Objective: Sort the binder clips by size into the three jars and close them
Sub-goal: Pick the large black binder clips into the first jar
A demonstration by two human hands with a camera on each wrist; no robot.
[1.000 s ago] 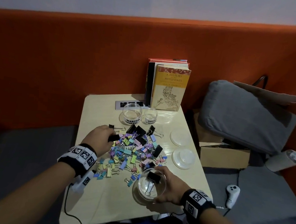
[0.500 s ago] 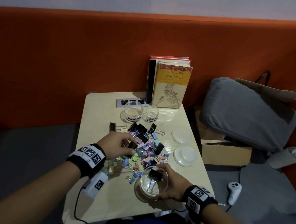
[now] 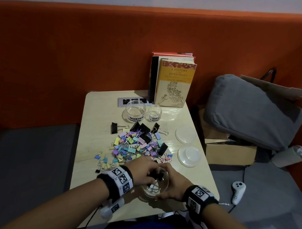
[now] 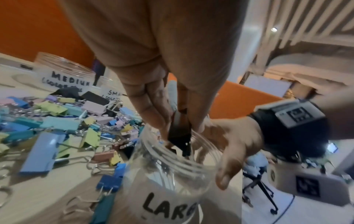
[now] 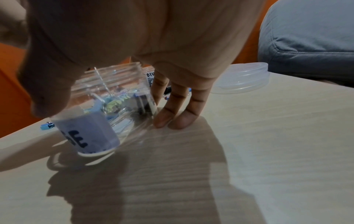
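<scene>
We pinch a black clip (image 4: 179,133) in our left hand (image 3: 141,170), its fingers (image 4: 151,109) narrow on its sides, right at the mouth of the LARGE jar (image 4: 168,178) near the surface's (image 3: 94,120) front edge. Our right hand (image 3: 173,185) curls round the jar wall, steadying it. To do this well, we lower the clip past the rim before letting go and keep the jar upright. Beyond lies the pile (image 3: 136,146), then the MEDIUM jar (image 3: 135,112) and SMALL jar (image 3: 155,113), with two lids (image 3: 185,136) to the right.
</scene>
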